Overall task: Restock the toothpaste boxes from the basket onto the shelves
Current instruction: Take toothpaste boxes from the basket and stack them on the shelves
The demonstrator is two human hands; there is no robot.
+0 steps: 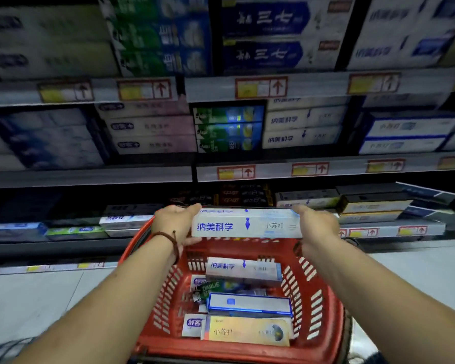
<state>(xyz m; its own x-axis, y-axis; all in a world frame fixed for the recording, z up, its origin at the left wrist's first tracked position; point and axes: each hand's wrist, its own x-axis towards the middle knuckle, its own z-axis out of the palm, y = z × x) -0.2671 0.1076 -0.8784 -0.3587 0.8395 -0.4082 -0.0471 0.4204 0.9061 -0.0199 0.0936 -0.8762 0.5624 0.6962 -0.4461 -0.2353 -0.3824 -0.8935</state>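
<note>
At centre-left of the frame the left hand [176,224], a dark cord bracelet [168,239] on its wrist, grips the left end of a long white cardboard toothpaste box with blue lettering [244,225], fingers over the top edge and thumb beneath. The box lies level in the middle of the frame, held above the far rim of a red slotted plastic basket [323,306] and in front of grey shelves [90,177] packed with toothpaste cartons. The right hand [317,227] clasps the box's right end. In the lower centre, inside the basket, lie a matching white box [243,269], a green carton [210,287], a blue-edged white box [250,303] and a yellow box [244,332].
</note>
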